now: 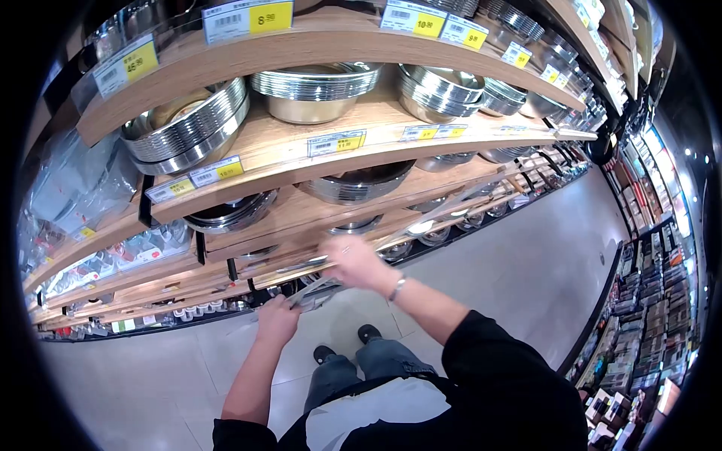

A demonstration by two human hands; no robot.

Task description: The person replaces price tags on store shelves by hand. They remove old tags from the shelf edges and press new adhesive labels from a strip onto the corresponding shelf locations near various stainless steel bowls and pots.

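Low in front of the shelves, my left hand (277, 319) is closed around the near end of a long, pale translucent strip (309, 289). Farther up and to the right, my right hand (356, 261) is closed over the same strip, somewhat smeared by motion. Past that hand, a pale band slants up to the right along the shelf fronts. A stack of steel basins (357, 184) sits on the shelf just beyond my right hand. More stacked steel bowls (226, 210) stand to the left of it.
Wooden shelves with price labels (337, 143) curve across the view, holding stacked steel basins (312, 90). Plastic-wrapped goods (79, 184) are at the left. A grey tiled floor (519, 255) runs along the aisle, with another stocked shelf (639, 338) on the right.
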